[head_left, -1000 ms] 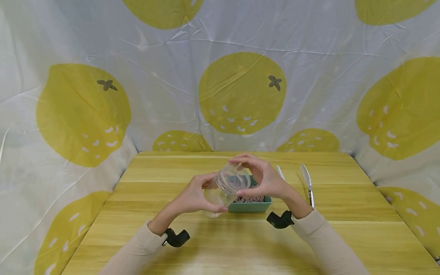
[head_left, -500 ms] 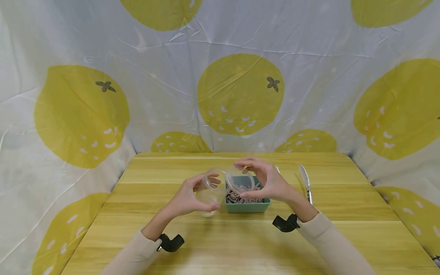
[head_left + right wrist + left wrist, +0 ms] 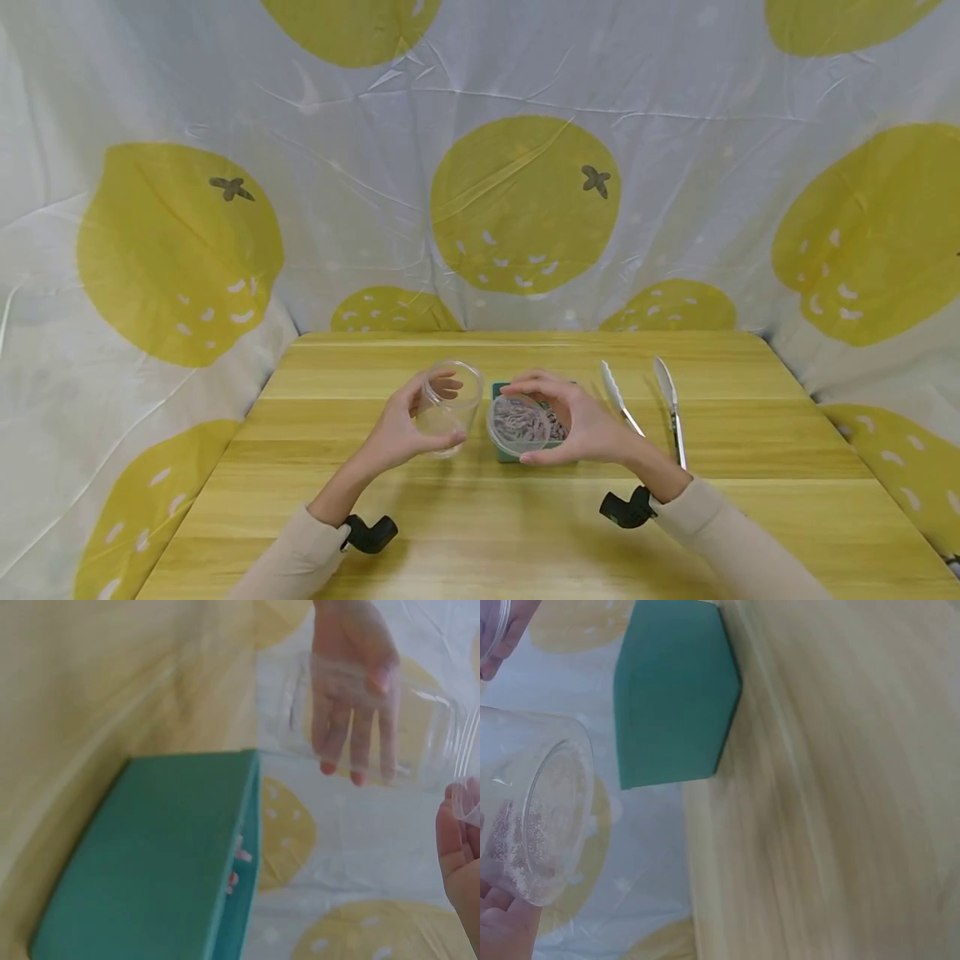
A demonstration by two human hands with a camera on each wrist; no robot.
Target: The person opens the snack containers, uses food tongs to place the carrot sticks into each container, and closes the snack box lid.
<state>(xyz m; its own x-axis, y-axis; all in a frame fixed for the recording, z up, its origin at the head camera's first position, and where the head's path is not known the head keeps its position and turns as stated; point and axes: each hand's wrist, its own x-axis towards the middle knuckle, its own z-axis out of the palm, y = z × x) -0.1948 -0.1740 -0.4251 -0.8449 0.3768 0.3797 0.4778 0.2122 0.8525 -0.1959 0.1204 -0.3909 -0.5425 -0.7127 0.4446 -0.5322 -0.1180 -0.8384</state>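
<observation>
A clear, wide-mouthed plastic jar (image 3: 456, 403) is in my left hand (image 3: 396, 427), its fingers and thumb curled round the side. It is held over the table, mouth up and slightly tilted. In the left wrist view the round base of the jar (image 3: 559, 817) faces the camera. My right hand (image 3: 585, 423) pinches a clear round lid (image 3: 517, 425) by its edge, apart from the jar. Beneath the lid stands a green rectangular box (image 3: 507, 457) filled with thin pinkish-brown strands (image 3: 558, 430), partly hidden by the lid and right hand.
Metal tongs (image 3: 667, 392) lie spread on the right of the wooden table (image 3: 360, 358), their joined end hidden behind the right forearm. A white curtain (image 3: 360, 200) with yellow fruit prints hangs at the back and sides.
The lid has come off the jar's mouth. My right hand has brought it down over the green box, while my left hand has drawn the jar left and tipped it more upright.
</observation>
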